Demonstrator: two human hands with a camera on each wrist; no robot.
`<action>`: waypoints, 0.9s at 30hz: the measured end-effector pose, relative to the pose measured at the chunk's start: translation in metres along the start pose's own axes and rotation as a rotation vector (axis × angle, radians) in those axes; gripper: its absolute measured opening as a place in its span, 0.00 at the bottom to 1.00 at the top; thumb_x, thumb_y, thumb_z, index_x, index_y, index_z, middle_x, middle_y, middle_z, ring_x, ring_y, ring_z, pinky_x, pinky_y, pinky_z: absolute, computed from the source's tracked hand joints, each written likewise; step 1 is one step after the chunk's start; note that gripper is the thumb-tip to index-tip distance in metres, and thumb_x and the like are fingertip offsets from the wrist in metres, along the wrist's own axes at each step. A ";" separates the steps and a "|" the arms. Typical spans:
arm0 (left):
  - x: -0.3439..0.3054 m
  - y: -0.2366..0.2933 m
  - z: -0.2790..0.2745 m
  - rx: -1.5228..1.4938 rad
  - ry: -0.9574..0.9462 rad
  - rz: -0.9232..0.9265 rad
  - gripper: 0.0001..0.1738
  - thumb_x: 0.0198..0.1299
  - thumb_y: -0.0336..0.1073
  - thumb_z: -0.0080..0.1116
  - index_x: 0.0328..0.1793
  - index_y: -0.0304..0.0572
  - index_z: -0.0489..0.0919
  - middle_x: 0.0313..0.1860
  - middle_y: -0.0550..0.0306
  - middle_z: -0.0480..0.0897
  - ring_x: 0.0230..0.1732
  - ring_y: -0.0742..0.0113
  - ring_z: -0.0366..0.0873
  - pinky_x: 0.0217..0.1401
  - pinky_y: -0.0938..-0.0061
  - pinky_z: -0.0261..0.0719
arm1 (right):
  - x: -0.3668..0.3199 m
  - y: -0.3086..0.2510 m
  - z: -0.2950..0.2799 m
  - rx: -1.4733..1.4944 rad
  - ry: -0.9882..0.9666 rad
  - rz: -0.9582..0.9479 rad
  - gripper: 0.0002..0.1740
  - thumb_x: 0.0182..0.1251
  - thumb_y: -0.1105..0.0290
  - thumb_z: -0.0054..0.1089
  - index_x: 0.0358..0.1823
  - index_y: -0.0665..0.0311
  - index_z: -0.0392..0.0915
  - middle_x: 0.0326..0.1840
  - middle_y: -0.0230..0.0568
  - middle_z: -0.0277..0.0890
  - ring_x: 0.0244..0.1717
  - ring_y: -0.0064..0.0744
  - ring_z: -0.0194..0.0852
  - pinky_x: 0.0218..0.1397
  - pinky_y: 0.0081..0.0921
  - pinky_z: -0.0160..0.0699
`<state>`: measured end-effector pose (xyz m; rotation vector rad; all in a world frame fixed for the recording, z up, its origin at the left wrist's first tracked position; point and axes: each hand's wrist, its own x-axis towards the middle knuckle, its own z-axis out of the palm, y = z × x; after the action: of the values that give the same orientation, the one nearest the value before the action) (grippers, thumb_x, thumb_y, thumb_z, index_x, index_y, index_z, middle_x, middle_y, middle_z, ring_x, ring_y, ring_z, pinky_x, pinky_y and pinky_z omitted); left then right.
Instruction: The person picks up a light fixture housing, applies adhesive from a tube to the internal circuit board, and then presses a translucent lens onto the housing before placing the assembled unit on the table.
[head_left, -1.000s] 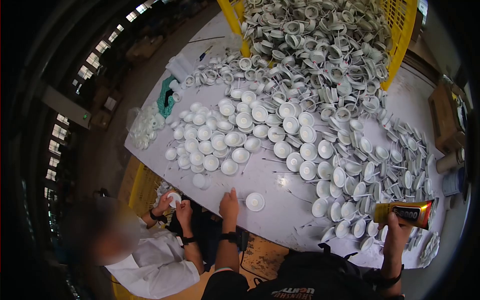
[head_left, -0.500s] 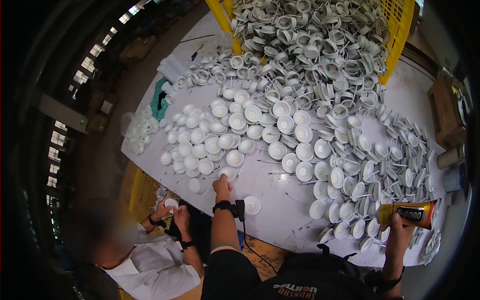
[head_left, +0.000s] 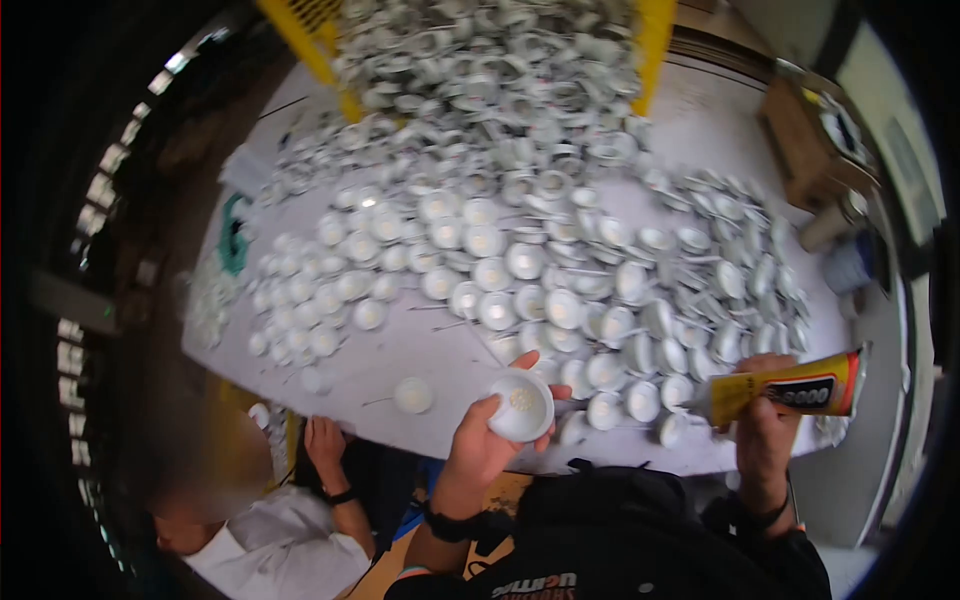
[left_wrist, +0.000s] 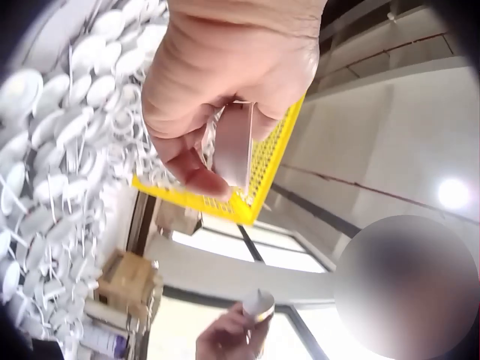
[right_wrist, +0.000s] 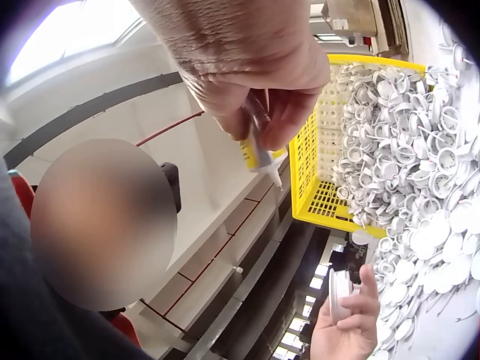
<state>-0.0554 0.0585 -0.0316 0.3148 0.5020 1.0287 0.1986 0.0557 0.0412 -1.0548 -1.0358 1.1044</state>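
My left hand point(head_left: 484, 440) holds up a round white lamp housing point(head_left: 520, 404) by its rim, its hollow side with a pale dotted disc facing up. In the left wrist view the fingers point(left_wrist: 199, 180) curl round the housing point(left_wrist: 234, 142). My right hand point(head_left: 766, 440) grips a yellow and black glue tube point(head_left: 785, 388) printed "8000". The tube's pale nozzle point(right_wrist: 274, 175) points away from the fingers in the right wrist view, apart from the housing. A single housing point(head_left: 412, 395) lies on the table left of my left hand.
Many white housings with wires point(head_left: 490, 275) cover the table point(head_left: 400, 340). Behind them a yellow crate point(head_left: 652, 55) holds a large heap of parts. At the left, another person's hand point(head_left: 325, 445) is by the table edge. A cardboard box point(head_left: 810, 140) stands right.
My left hand has moved from the pile towards the right and now holds a housing. The head view has shifted right. The glue tube stays in my right hand.
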 end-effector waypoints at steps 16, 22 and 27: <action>0.016 -0.057 0.087 -0.095 -0.112 -0.299 0.31 0.57 0.52 0.30 0.62 0.40 0.49 0.56 0.48 0.60 0.52 0.53 0.64 0.47 0.60 0.67 | 0.003 -0.035 -0.021 -0.420 -0.316 -0.271 0.15 0.43 0.79 0.59 0.36 0.66 0.70 0.37 0.41 0.69 0.41 0.32 0.67 0.43 0.25 0.67; 0.012 -0.056 0.086 -0.073 -0.160 -0.246 0.32 0.56 0.54 0.33 0.60 0.38 0.52 0.56 0.46 0.60 0.52 0.52 0.64 0.47 0.60 0.67 | 0.003 -0.031 -0.015 -0.401 -0.314 -0.243 0.15 0.43 0.80 0.60 0.36 0.65 0.70 0.37 0.41 0.69 0.42 0.35 0.67 0.43 0.25 0.67; 0.009 -0.055 0.087 -0.037 -0.097 -0.273 0.33 0.55 0.55 0.34 0.60 0.38 0.52 0.55 0.46 0.61 0.52 0.53 0.64 0.46 0.61 0.68 | 0.003 -0.032 -0.012 -0.478 -0.343 -0.246 0.16 0.43 0.79 0.60 0.36 0.65 0.70 0.38 0.41 0.69 0.42 0.35 0.67 0.42 0.25 0.68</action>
<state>0.0347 0.0383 0.0133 0.2537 0.4247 0.7531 0.2162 0.0533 0.0707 -1.0886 -1.7166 0.8707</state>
